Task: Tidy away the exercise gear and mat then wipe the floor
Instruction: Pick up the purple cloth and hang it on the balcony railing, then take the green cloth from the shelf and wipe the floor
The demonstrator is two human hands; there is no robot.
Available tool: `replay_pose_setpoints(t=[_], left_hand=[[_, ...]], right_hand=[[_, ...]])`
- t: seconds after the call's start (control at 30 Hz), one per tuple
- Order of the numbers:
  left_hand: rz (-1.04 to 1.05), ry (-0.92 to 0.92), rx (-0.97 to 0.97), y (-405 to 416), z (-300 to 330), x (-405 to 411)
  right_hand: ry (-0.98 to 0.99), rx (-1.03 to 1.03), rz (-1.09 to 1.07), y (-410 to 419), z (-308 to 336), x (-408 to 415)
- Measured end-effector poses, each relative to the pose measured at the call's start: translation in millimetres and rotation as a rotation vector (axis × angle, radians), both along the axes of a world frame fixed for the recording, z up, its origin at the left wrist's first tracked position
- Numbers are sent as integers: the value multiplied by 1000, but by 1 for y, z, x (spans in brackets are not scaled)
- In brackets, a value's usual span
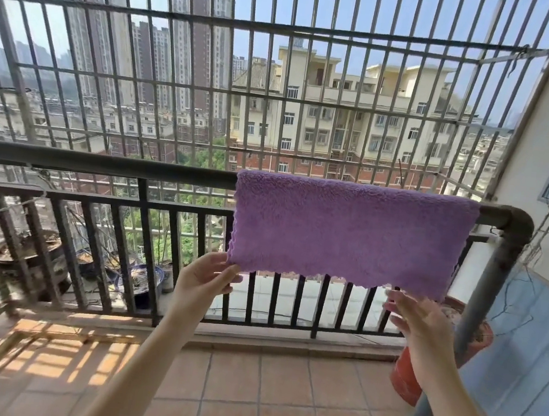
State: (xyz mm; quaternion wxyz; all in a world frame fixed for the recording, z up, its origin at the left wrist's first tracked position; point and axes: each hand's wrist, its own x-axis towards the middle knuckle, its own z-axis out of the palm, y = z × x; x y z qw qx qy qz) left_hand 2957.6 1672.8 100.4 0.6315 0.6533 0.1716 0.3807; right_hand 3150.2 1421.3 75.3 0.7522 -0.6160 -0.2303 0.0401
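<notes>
Head view: we stand at a balcony rail with a fluffy purple cleaning cloth (349, 231) draped over it, right of centre.

Our left hand (205, 277) pinches the cloth's lower left corner; our right hand (423, 319) hovers just under the lower right edge, fingers spread and blurred, holding nothing we can see. The dark metal railing (100, 163) carries the cloth. No mat or exercise gear shows, so we judge the tidying and wiping likely finished, though we cannot confirm it.
</notes>
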Motion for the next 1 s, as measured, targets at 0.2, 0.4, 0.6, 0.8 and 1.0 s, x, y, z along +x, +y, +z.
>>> replay_pose_setpoints(t=[0.2, 0.4, 0.6, 0.8, 1.0], left_hand=[[101, 24, -255, -3, -20, -54], [313, -35, -390, -20, -61, -154], [699, -84, -453, -50, -81, -261], [910, -162, -388, -89, -74, -351], [1080, -191, -364, -139, -78, -418]], right_hand=[[178, -179, 411, 47, -25, -44], [123, -235, 652, 109, -5, -106], [122, -207, 904, 161, -14, -181], [246, -142, 1123, 181, -34, -259], [443, -140, 1319, 171, -44, -335]])
